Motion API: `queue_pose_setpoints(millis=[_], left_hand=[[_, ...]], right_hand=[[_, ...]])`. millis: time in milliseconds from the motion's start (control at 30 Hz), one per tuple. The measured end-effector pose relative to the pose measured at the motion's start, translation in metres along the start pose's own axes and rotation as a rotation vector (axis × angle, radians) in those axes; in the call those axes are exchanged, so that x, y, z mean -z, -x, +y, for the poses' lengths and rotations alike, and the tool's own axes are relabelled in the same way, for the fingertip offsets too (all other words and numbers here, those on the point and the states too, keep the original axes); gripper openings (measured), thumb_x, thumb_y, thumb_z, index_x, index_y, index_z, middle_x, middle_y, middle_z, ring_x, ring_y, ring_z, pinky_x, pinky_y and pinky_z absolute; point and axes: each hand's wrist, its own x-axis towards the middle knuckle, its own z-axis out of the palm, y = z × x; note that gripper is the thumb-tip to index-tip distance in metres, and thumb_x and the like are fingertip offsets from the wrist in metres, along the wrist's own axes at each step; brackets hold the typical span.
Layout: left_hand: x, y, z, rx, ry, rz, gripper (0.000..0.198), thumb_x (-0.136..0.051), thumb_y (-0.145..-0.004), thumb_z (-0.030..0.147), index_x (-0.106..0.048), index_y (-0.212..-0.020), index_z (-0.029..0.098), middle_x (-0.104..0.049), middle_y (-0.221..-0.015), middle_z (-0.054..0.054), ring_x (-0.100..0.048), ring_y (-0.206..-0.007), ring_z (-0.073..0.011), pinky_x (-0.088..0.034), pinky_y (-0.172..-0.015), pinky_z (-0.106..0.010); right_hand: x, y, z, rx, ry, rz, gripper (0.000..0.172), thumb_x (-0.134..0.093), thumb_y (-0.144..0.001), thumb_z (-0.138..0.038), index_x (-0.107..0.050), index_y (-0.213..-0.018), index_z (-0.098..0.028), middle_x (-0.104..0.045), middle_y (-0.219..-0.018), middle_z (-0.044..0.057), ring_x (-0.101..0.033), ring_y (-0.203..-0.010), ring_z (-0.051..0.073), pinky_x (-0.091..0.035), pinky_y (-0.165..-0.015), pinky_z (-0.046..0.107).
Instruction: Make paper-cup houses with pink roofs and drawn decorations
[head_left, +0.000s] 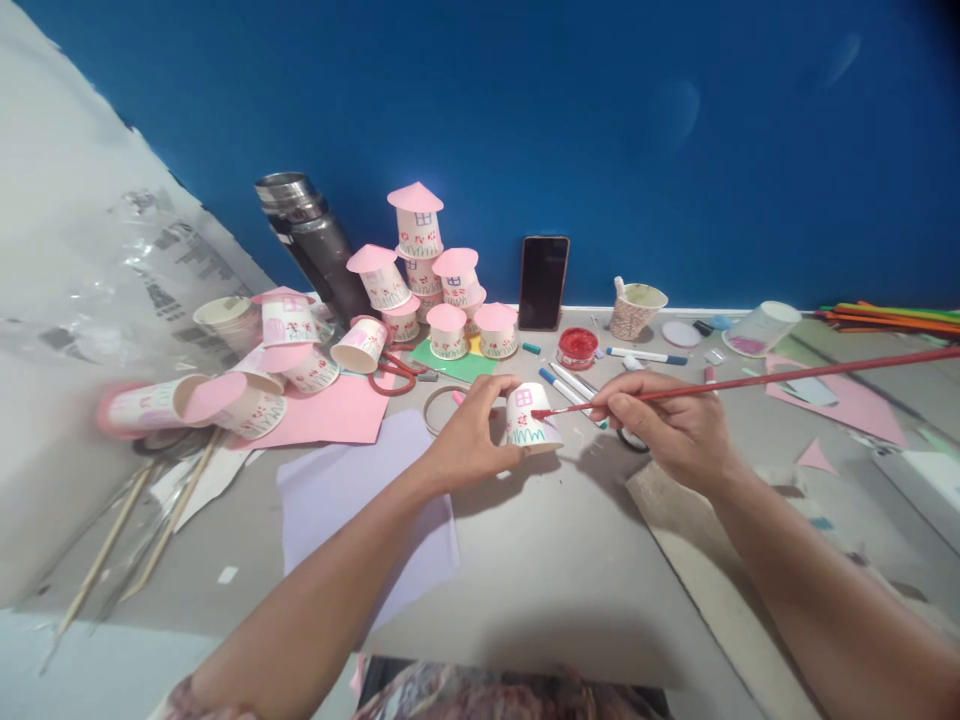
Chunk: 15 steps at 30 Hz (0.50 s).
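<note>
My left hand is wrapped round a white paper cup, turned upside down and slightly tilted just over the table. The cup bears a pink window, red flowers and green zigzag grass. Between the fingers of my right hand is a long red paintbrush, its red-tipped bristles touching the cup's side near the flowers. Behind the cup stands an open jar of red paint. Uncapped-looking marker pens lie between the jar and my right hand.
Cup houses with pink cone roofs are stacked at the back, beside a leaning steel flask. A phone leans on the blue wall. Red-handled scissors and purple paper lie left; a patterned cup stands right.
</note>
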Motion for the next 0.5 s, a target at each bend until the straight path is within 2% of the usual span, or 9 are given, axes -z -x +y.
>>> queue_pose_setpoints(millis=[167, 367, 500], left_hand=[[-0.0015, -0.0006, 0.0000, 0.014, 0.005, 0.011, 0.070, -0.081, -0.071, 0.024, -0.053, -0.135, 0.028, -0.056, -0.142, -0.009, -0.057, -0.135, -0.0327, -0.052, -0.114, -0.053], [-0.0010, -0.0016, -0.0008, 0.021, 0.041, 0.007, 0.071, -0.080, -0.068, 0.022, -0.053, -0.134, 0.028, -0.056, -0.142, -0.009, -0.057, -0.134, -0.0328, -0.052, -0.113, -0.054], [-0.0004, -0.0017, -0.0012, 0.033, 0.053, 0.005, 0.071, -0.080, -0.069, 0.023, -0.053, -0.134, 0.028, -0.056, -0.143, -0.010, -0.056, -0.136, -0.0332, -0.051, -0.114, -0.055]], right_hand=[[0.0022, 0.0005, 0.0011, 0.002, -0.012, 0.030, 0.030, -0.061, -0.104, -0.038, -0.079, -0.084, -0.024, -0.077, -0.081, 0.004, -0.064, -0.063, 0.015, -0.052, -0.053, 0.027], [0.0032, 0.0004, 0.0012, 0.018, -0.015, -0.025, 0.028, -0.062, -0.103, -0.036, -0.078, -0.084, -0.024, -0.077, -0.079, 0.003, -0.066, -0.064, 0.016, -0.057, -0.060, 0.029], [0.0040, 0.0007, -0.0009, 0.013, -0.037, 0.006, 0.028, -0.062, -0.103, -0.033, -0.078, -0.083, -0.024, -0.077, -0.081, 0.003, -0.067, -0.066, 0.015, -0.056, -0.059, 0.027]])
